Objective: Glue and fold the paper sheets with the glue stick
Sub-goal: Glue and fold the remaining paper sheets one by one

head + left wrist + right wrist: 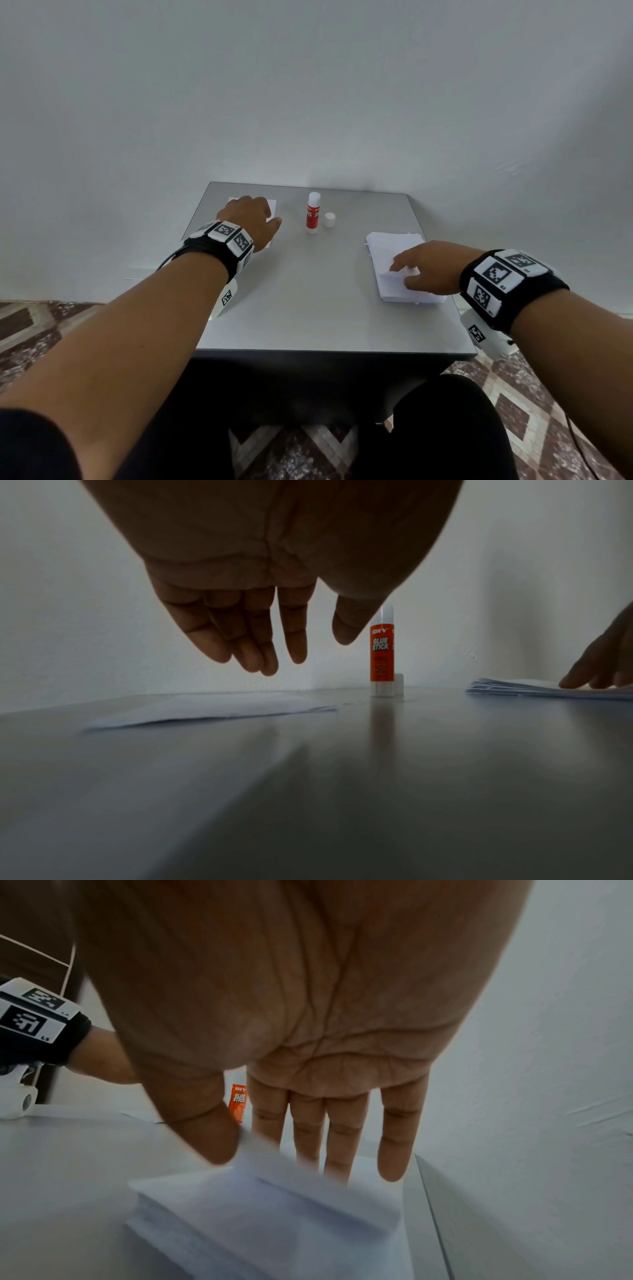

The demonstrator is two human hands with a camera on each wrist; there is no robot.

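A red and white glue stick (313, 213) (381, 653) (239, 1102) stands upright and uncapped at the back middle of the grey table (308, 294). Its white cap (329, 219) (399, 683) stands just right of it. A folded white sheet (272, 205) (212, 710) lies at the back left. My left hand (255, 214) (304, 653) hovers over that sheet with straight fingers and holds nothing. On the right lies a stack of white sheets (387, 246) (514, 689) (274, 1221). My right hand (402, 274) (274, 1161) pinches the raised near-left corner of the top sheet (294, 1175) between thumb and fingers.
A pale wall (308, 102) rises directly behind the table. The stack lies close to the table's right edge (431, 1204). Bare tabletop (308, 791) stretches between the two hands and toward me. My dark-clothed legs are below the front edge, over a patterned floor (41, 329).
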